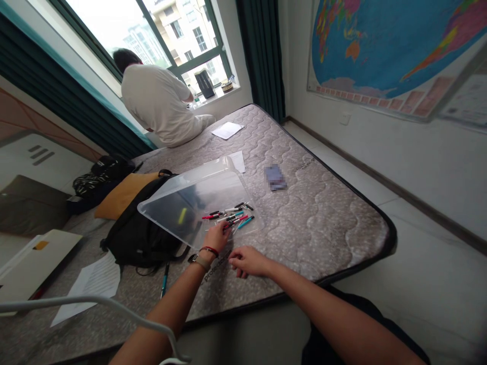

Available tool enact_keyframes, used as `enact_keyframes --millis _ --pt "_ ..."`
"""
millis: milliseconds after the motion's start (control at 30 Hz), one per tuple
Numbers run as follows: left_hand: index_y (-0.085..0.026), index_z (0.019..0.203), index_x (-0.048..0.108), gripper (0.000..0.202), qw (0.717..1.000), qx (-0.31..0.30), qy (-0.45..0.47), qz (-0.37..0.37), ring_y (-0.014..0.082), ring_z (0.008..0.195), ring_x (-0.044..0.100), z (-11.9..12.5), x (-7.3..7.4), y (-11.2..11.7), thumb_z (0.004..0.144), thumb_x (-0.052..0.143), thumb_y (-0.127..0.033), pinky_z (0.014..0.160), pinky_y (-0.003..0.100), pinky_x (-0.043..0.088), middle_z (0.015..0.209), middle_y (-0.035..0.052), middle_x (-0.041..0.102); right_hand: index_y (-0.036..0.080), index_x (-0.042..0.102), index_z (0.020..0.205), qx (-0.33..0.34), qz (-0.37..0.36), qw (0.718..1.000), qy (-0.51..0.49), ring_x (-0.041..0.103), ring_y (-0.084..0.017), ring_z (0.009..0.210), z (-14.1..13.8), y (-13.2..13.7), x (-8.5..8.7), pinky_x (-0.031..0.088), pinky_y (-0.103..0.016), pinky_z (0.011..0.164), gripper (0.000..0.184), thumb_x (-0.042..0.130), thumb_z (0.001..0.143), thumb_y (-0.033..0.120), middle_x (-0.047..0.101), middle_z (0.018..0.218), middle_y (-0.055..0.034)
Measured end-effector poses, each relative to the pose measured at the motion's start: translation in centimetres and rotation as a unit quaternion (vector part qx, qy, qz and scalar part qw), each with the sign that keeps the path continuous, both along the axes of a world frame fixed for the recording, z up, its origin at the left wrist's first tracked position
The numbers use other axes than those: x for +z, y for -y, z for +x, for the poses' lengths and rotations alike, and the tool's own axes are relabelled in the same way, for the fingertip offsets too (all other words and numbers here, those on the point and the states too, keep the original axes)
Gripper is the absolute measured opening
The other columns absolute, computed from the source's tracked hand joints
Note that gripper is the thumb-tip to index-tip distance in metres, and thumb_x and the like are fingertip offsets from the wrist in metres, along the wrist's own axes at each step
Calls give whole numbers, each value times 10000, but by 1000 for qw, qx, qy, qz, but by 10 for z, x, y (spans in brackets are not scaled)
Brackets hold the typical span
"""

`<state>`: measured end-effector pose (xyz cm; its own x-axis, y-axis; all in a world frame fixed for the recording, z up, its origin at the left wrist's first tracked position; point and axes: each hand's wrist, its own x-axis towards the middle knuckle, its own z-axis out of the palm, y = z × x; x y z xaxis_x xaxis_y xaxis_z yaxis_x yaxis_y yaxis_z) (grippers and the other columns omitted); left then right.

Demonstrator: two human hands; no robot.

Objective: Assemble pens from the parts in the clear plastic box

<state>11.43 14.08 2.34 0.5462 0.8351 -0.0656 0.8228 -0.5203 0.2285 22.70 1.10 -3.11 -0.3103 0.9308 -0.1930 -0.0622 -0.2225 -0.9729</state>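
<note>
A clear plastic folder [190, 203] lies on the grey quilted mattress [323, 223], leaning on a black backpack [140, 233]. Several coloured pens [232, 215] are scattered on the folder's near right corner. My left hand [216, 236], with a red bracelet and a watch at the wrist, reaches into the pens; its fingers are closed around one or more of them. My right hand [247, 262] rests on the mattress just in front of the folder, fingers curled down, with nothing that I can make out in it.
A person in white [160, 104] sits with their back to me at the window. Loose papers [227, 130], a small blurred dark object [275, 177], a yellow cushion [122, 195], a pen [165, 279] and a sheet [95, 284] lie on the mattress. A white hanger [114, 309] is at near left.
</note>
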Motion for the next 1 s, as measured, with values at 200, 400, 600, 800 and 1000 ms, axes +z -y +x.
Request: enact_keyframes --millis 200,400,600,800,1000 --pt "-203 974 691 235 998 -11 -59 1 229 847 667 13 4 -4 909 503 -329 731 282 433 928 97 732 163 626 957 4 -4 1000 -3 645 -105 532 2 0 5 505 -178 428 159 535 889 275 633 739 -4" --pt "-203 822 669 118 999 -6 -2 -48 226 756 644 13 6 -9 828 588 -289 673 286 409 813 91 704 160 629 962 -2 -14 1000 -2 641 -88 533 2 1 6 490 -151 446 152 543 889 262 639 750 -7" --pt "-201 612 574 134 994 15 65 -90 156 588 542 5 11 -11 670 694 -210 564 244 350 608 13 586 160 627 956 -8 -5 1000 3 639 -92 524 0 1 4 471 -152 443 147 515 893 233 636 744 -5" --pt "-190 690 526 259 958 77 181 -209 79 423 342 0 24 31 842 528 -400 433 202 259 502 -79 369 184 662 1008 -197 127 965 116 615 -120 643 12 -2 19 499 -237 651 175 636 843 237 661 788 -8" --pt "-192 786 488 314 652 261 463 -541 31 400 198 -16 21 82 736 717 -401 358 142 91 537 -130 238 204 642 1085 -234 229 935 136 584 -118 694 15 0 25 474 -259 738 250 674 837 215 651 983 -31"
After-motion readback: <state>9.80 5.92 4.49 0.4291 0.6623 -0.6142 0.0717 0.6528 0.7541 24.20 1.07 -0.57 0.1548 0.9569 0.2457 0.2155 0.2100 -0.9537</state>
